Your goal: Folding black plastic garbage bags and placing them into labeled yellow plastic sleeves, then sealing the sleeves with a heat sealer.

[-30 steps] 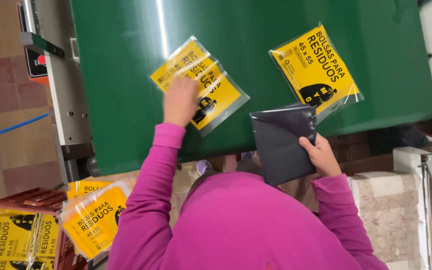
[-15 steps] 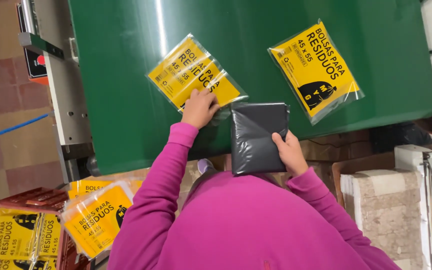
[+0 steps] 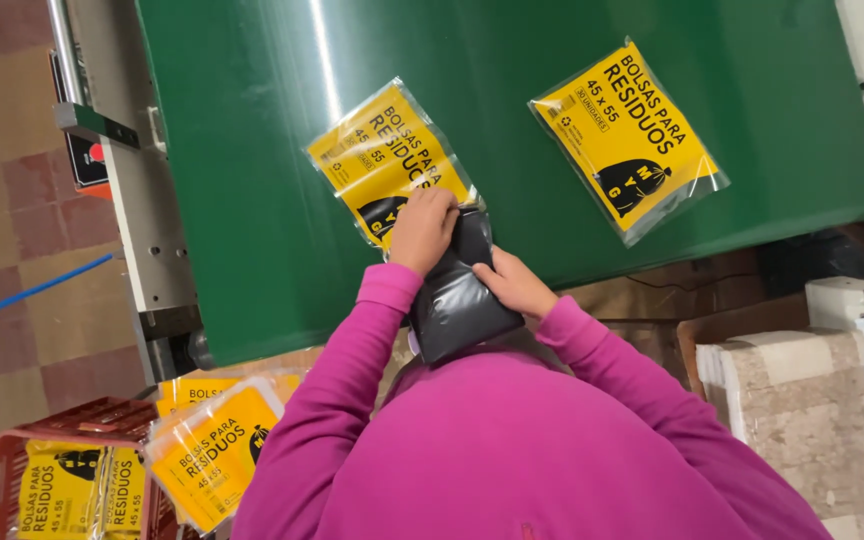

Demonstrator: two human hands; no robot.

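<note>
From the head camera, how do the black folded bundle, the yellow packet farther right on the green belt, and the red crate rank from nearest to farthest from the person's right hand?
1. Black folded bundle: under the right hand, touching it.
2. Yellow packet: up and to the right on the green belt.
3. Red crate: far bottom left, beside the belt.

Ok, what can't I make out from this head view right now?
- Mouth of the yellow pouch: covered by the left hand, so whether the black folded stack has entered it cannot be told.
- Right hand: its fingertips lie under the left hand.
- Lower end of the black folded stack: hidden behind the pink sleeves.
- Red crate and its pouches: cut off by the bottom edge.
</note>
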